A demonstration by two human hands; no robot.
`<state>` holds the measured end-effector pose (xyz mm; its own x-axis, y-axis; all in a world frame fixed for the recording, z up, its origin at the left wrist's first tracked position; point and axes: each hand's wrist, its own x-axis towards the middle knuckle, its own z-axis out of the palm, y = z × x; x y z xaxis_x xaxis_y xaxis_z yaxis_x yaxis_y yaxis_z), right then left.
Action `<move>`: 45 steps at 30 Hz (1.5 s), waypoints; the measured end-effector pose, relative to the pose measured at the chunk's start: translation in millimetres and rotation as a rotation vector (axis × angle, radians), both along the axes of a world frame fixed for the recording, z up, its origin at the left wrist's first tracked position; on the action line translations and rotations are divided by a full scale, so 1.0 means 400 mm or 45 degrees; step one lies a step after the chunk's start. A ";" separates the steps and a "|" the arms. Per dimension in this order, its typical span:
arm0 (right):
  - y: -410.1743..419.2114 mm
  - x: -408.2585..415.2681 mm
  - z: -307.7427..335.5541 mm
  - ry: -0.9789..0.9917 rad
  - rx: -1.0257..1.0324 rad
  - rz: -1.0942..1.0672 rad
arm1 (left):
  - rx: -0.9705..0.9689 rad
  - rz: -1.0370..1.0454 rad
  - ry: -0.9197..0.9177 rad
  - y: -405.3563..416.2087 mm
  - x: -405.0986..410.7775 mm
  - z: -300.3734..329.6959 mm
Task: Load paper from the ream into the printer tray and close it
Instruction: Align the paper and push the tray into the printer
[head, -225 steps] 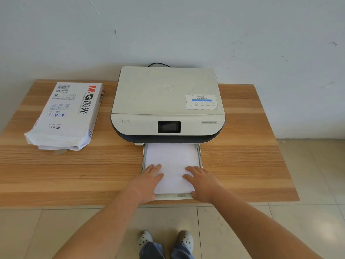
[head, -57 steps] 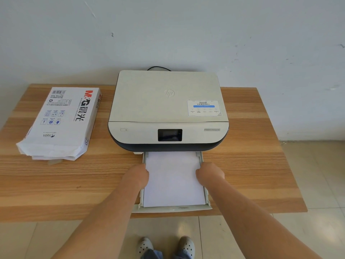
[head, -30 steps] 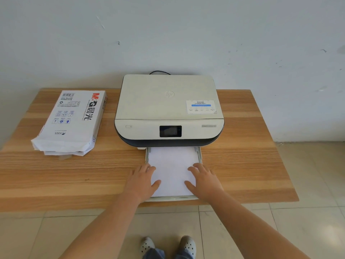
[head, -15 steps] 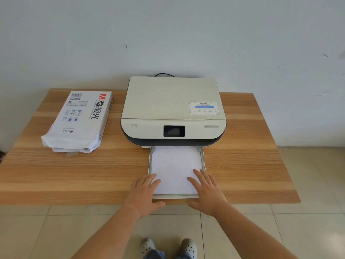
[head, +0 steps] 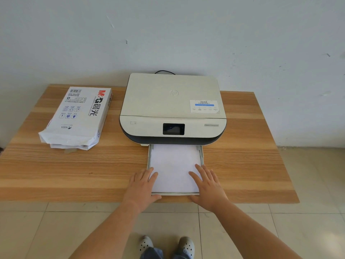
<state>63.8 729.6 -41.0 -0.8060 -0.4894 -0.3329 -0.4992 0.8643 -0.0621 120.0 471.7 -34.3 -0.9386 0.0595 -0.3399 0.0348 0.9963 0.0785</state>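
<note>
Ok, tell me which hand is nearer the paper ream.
Left. The left hand rests on the tray's near left corner, on the side where the paper ream lies; the right hand rests on the tray's right corner, farther off.

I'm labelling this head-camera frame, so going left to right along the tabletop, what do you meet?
Paper ream → left hand → paper in the tray → right hand. The printer is left out because it spans above the tray and hands.
</note>
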 end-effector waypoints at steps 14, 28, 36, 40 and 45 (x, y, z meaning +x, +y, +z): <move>-0.005 -0.034 -0.011 0.046 -0.022 0.008 | -0.031 0.023 0.047 -0.014 -0.028 -0.002; -0.032 -0.118 -0.007 0.108 0.006 0.002 | -0.047 0.057 0.078 -0.021 -0.112 0.010; -0.043 -0.151 0.000 0.150 0.002 -0.059 | -0.051 0.058 0.093 -0.026 -0.157 0.014; -0.048 -0.168 0.006 0.137 -0.019 -0.070 | -0.050 0.070 0.107 -0.028 -0.180 0.021; -0.054 -0.190 0.012 0.131 -0.007 -0.075 | -0.104 0.031 0.099 -0.031 -0.205 0.023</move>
